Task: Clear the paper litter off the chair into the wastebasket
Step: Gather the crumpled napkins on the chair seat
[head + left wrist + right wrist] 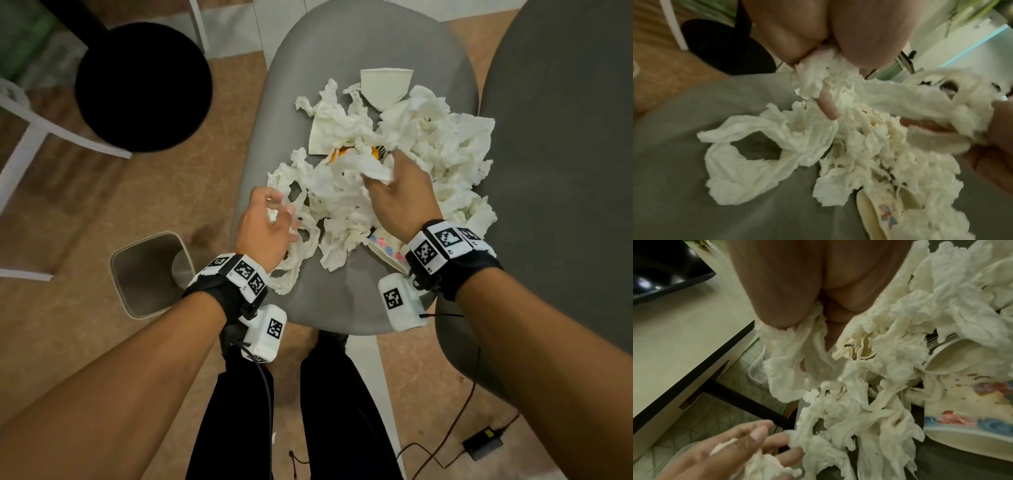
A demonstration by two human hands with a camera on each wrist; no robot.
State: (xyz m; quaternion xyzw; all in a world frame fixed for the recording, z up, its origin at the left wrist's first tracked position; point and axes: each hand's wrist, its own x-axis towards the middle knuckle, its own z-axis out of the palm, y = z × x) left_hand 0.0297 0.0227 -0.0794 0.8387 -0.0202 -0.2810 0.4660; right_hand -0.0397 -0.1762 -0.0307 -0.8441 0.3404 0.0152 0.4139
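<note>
From the head view, I am leaning over the grey chair [342, 44], whose seat is carrying a heap of crumpled tissue [442, 137] and a flattened paper cup [385, 87]. The wastebasket [147, 274] is standing open on the floor off the seat's left edge. My left hand [265, 226] is pinching a tissue scrap; my right hand [402, 195] is clutching a wad.

The left wrist view is showing soft, torn tissue under my fingers [828, 107].

In the right wrist view a printed paper plate [966, 410] is lying beside the heap.
</note>
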